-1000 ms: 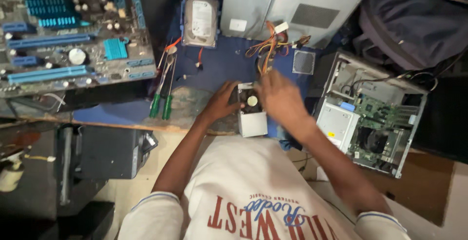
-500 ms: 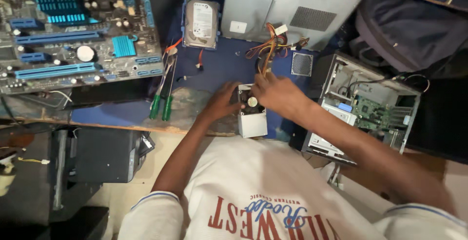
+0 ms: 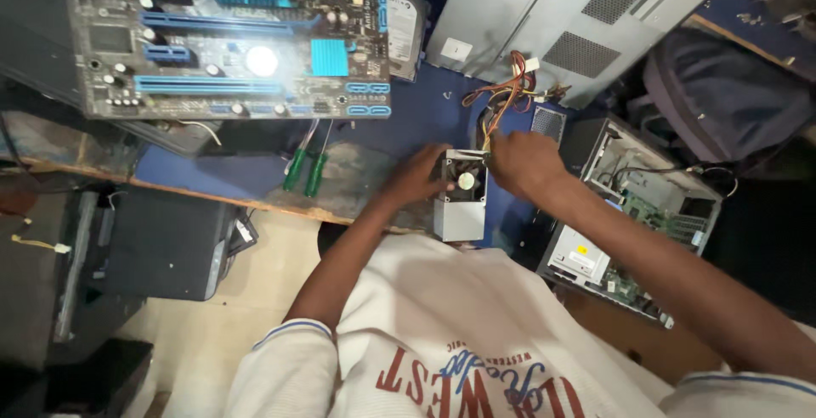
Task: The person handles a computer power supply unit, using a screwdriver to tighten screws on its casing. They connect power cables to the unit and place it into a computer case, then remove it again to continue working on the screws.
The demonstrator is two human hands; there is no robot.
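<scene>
I find my left hand [image 3: 421, 176] cupped against the left side of the grey power supply unit [image 3: 460, 206] at the blue desk [image 3: 425, 116] edge, my right hand [image 3: 523, 161] closed on its top-right corner by the wire bundle [image 3: 506, 95].

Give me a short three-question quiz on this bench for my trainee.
1. True or false: both hands are on the small grey power supply box.
2. What lies just left of the left hand? A) two green-handled screwdrivers B) a hammer C) a roll of tape
3. Fill in: the bundle of coloured wires runs from the box up past the ____ hand.

Key: 1 true, the left hand at its left side and the right hand at its top right corner. 2 A. 3 right.
</scene>
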